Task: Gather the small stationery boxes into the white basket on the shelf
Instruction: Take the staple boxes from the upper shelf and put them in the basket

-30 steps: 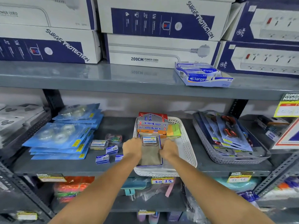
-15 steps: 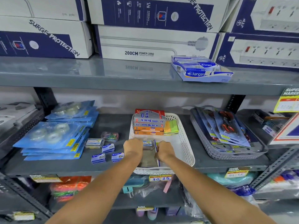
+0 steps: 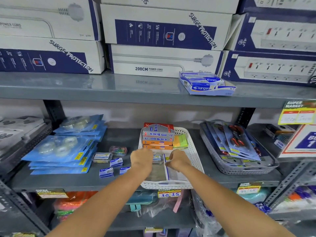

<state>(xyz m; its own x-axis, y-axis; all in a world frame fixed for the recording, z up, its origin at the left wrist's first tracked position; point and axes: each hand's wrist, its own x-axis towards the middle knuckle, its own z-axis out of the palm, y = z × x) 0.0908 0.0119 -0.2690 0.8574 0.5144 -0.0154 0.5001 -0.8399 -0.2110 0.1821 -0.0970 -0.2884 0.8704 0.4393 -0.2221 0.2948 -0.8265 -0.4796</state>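
The white basket (image 3: 195, 152) stands mid-shelf with stacked Softek and orange boxes (image 3: 158, 139) at its back. Both hands reach into its front half. My left hand (image 3: 142, 159) and my right hand (image 3: 178, 159) curl around the far end of a flat open carton (image 3: 157, 174) with a blue edge, which lies in the basket. A small clear box with a blue label (image 3: 157, 158) sits on the carton between my hands. Left of the basket, small blue-white boxes (image 3: 106, 172) (image 3: 116, 162) (image 3: 124, 170) lie loose on the shelf.
A clear box (image 3: 102, 157) and a tub of coloured clips (image 3: 118, 150) lie beside blue tape packs (image 3: 59, 147). A grey basket of scissors (image 3: 239, 168) stands to the right. A Kangaro carton (image 3: 205, 84) sits on the upper shelf, below large power-cord boxes.
The carton has gone down flatter into the basket. My hands have drawn closer together at its far end, around the small clear box.
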